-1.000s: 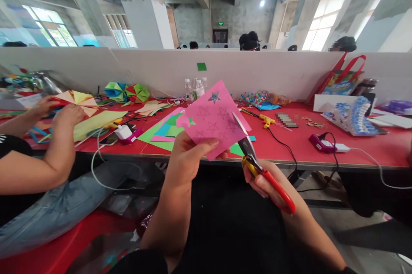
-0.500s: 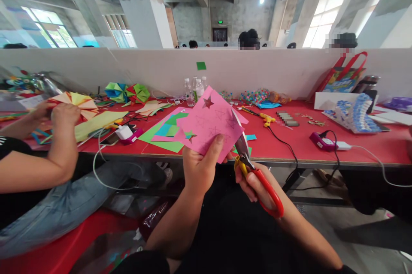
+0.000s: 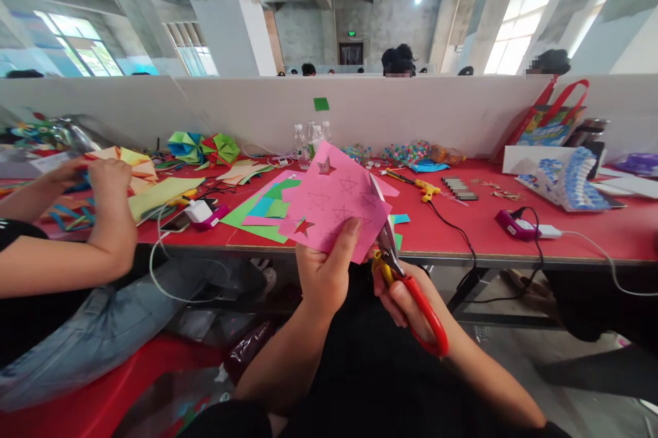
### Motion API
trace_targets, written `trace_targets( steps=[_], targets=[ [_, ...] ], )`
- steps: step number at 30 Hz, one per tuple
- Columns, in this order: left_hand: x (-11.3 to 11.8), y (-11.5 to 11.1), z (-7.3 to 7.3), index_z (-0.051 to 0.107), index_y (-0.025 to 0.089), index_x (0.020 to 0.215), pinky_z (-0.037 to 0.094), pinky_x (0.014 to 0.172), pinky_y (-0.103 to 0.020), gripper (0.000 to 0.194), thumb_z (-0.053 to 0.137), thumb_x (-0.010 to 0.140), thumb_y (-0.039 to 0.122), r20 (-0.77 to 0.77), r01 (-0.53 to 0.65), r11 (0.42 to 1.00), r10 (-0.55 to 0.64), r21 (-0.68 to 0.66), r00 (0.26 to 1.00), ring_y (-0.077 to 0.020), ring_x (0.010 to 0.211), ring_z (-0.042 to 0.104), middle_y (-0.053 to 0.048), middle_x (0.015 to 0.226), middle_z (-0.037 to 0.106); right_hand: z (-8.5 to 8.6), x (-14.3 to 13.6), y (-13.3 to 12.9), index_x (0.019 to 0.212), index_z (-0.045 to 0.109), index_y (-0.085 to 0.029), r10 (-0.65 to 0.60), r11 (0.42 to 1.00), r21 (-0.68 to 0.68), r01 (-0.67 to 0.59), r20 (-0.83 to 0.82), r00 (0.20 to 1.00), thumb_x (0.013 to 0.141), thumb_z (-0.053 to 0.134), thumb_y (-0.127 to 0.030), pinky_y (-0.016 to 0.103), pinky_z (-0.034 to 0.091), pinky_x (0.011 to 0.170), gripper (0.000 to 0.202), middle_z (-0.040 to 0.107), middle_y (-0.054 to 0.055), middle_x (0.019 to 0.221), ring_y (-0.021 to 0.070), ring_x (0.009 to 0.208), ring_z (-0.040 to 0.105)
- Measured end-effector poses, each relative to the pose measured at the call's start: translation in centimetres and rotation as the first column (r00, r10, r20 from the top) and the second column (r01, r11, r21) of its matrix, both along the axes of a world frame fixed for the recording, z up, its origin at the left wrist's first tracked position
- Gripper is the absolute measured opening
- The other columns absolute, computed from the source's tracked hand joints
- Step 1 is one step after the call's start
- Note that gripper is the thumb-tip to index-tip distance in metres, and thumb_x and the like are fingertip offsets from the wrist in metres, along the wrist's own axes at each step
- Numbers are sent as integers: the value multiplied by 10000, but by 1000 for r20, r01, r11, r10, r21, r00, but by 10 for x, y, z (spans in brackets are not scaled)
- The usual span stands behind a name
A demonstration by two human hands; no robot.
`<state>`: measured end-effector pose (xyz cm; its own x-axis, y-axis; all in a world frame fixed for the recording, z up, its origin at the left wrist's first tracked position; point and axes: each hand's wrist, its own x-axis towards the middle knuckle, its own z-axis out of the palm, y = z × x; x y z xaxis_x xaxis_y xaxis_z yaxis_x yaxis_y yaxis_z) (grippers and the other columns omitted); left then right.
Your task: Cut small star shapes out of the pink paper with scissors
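Observation:
My left hand (image 3: 325,272) pinches a sheet of pink paper (image 3: 329,201) by its lower edge, thumb on top. Several stars are drawn on the paper in dark lines, and two star-shaped holes show near its left side. In my right hand (image 3: 404,290) is a pair of scissors (image 3: 419,308) with red and yellow handles. The blades lie at the right edge of the pink paper, one of them partly behind it. Fingers of my left hand under the sheet are hidden.
Green and blue paper pieces (image 3: 257,215) lie on the red table (image 3: 452,219). A yellow glue gun (image 3: 426,190) with a black cord, a purple power socket (image 3: 514,225) and plastic bottles (image 3: 301,140) stand around. At left, a co-worker's hands (image 3: 110,177) hold folded paper.
The pink paper has tilted and turned a little, its top corner shifting left. The scissors have dropped slightly, with the blades closer together at the paper's right edge.

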<state>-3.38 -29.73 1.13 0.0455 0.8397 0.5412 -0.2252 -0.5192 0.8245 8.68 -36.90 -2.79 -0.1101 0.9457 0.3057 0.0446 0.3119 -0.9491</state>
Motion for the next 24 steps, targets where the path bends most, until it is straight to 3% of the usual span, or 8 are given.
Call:
trace_targets(
  steps=[4,15,20,24],
  targets=[
    [2,-1,-1,687,188,892,594,679,-314,289,654,802,460,65,-77,997,75,30,995,-211,801,704,-24,723,670,0,0,0,761,468,-198,-26,999,25,25,34,999,847,471,-711,234,257,420,521,353,-76,484,81,413,298],
    [3,1,-3,687,191,851,598,677,-319,270,673,783,452,97,-61,998,63,-15,993,-212,804,702,-30,761,684,2,3,0,734,479,-202,-85,996,27,83,92,992,837,458,-735,244,270,444,544,374,-38,535,109,484,334],
    [2,1,-3,675,187,797,594,638,-303,240,663,800,427,108,-68,997,65,26,992,-182,698,690,-8,664,648,2,4,1,731,490,-200,-89,995,47,84,114,989,844,459,-718,244,280,444,531,371,-34,520,119,498,350],
    [2,1,-2,653,181,712,550,495,-252,237,678,800,399,164,26,1000,-26,-2,986,-127,494,616,25,554,595,2,6,2,724,492,-194,-78,996,47,72,137,988,840,453,-729,236,261,428,549,373,-39,506,107,477,335]
  ],
)
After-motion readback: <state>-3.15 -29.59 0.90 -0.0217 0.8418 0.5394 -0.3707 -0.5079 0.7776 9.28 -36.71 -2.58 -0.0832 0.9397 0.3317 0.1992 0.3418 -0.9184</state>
